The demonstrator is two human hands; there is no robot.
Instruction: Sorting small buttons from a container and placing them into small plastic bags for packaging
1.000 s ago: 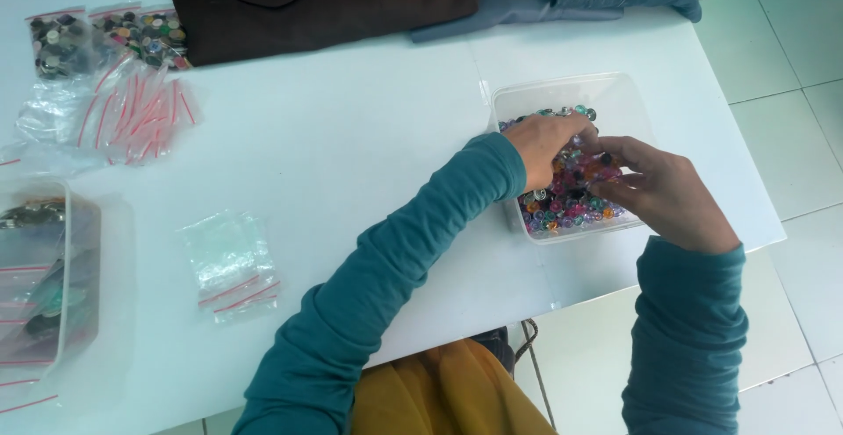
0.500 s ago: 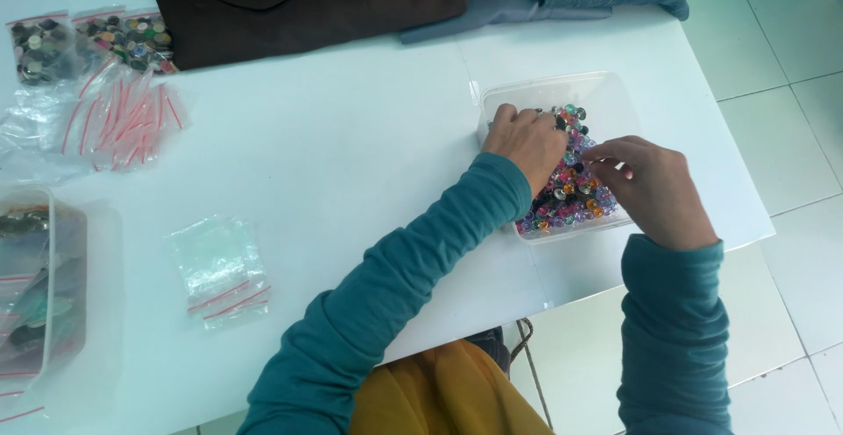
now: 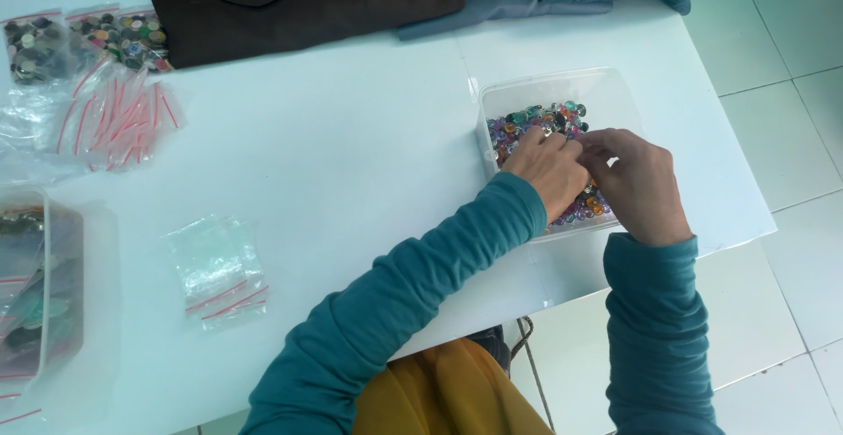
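Note:
A clear plastic tub [image 3: 562, 84] stands near the right edge of the white table [image 3: 351, 154]. It holds several small multicoloured buttons [image 3: 536, 119]. Both of my hands are over the tub. My left hand [image 3: 549, 170] rests on the pile with its fingers curled. My right hand [image 3: 637, 182] meets it from the right, fingertips pinched together against the left fingers. Whatever sits between the fingertips is too small to make out. Teal sleeves cover both arms.
Empty small zip bags [image 3: 215, 270] lie front left, a heap of red-striped bags [image 3: 114, 119] and two filled button bags [image 3: 83, 42] at the far left. Another clear tub [image 3: 39, 286] sits at the left edge. Dark folded clothes [image 3: 299, 0] lie along the back.
My two hands have drawn together over the tub, the fingertips now touching. The camera has shifted slightly.

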